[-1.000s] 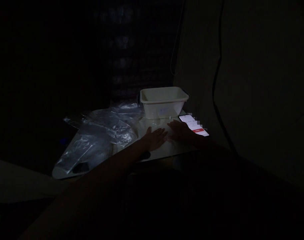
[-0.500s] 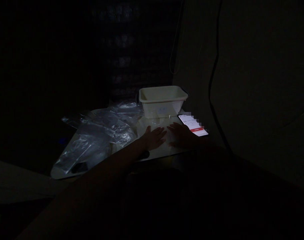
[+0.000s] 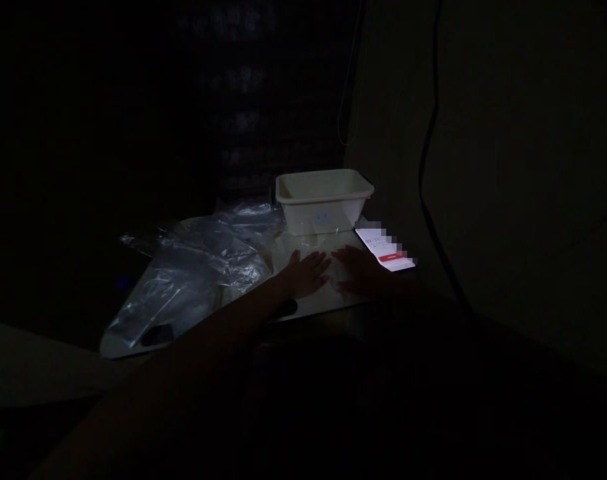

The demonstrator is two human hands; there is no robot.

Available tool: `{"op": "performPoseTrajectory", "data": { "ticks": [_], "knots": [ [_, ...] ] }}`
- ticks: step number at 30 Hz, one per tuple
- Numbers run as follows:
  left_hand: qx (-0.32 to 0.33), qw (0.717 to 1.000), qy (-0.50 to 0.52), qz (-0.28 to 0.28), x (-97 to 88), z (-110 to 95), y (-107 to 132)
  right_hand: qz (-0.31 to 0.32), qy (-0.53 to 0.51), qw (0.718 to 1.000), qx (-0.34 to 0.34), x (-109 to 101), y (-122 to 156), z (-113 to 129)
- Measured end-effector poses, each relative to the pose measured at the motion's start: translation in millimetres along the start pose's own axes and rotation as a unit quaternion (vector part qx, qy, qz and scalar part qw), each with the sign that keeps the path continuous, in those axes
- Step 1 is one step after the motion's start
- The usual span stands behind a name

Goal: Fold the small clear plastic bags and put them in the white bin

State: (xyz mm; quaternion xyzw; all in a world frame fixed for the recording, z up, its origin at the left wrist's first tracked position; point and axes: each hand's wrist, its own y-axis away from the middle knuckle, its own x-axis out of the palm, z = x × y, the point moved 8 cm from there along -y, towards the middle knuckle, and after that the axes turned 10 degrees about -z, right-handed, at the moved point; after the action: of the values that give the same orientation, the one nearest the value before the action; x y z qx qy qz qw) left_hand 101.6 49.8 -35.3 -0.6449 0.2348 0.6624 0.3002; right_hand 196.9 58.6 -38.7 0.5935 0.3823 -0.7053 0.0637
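My left hand (image 3: pixel 306 275) lies flat with its fingers spread, over a clear plastic sheet or bag on the light tabletop (image 3: pixel 328 306). Close beside it on the right, my right hand (image 3: pixel 356 268) is also flat, fingers apart, dark in the shadow. The film under the hands is hard to make out. Just beyond the fingertips stands a cream plastic bin (image 3: pixel 323 217) with dark handles. Left of my left hand, several crumpled clear plastic bags (image 3: pixel 198 260) are heaped on the table.
A lit phone (image 3: pixel 386 250) with a timer on its screen lies at the table's right edge. Dark cutouts mark the table's near edge. A black cable (image 3: pixel 423 173) hangs along the wall at the right. The room is very dark.
Both hands stay flat in almost the same place. A small bright spot on the film in front of the bin has changed shape. The view has shifted slightly.
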Motion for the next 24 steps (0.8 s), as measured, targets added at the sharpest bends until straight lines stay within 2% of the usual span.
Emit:
{"op": "performPoseTrajectory", "data": {
  "ticks": [5, 13, 19, 22, 24],
  "knots": [
    [0.002, 1.000, 0.019, -0.009, -4.6, -1.1, -0.2, -0.014, 0.015, 0.999, 0.029, 0.5, -6.4, -3.8],
    [0.005, 1.000, 0.001, -0.011, -1.6, -0.8, -3.3, -0.011, 0.028, 0.999, 0.017, 1.5, -8.3, -5.6],
    [0.012, 1.000, -0.001, -0.015, -3.0, -1.2, -2.0, -0.038, 0.052, 0.994, 0.087, 4.3, -13.5, -22.2],
    [0.012, 1.000, -0.002, -0.018, -4.1, -1.6, -1.6, -0.053, 0.059, 0.993, 0.091, 3.2, -13.9, -24.3],
    [0.013, 1.000, -0.005, -0.017, -4.4, -1.9, -1.5, -0.041, 0.054, 0.994, 0.081, 3.5, -12.9, -24.0]
  ]
}}
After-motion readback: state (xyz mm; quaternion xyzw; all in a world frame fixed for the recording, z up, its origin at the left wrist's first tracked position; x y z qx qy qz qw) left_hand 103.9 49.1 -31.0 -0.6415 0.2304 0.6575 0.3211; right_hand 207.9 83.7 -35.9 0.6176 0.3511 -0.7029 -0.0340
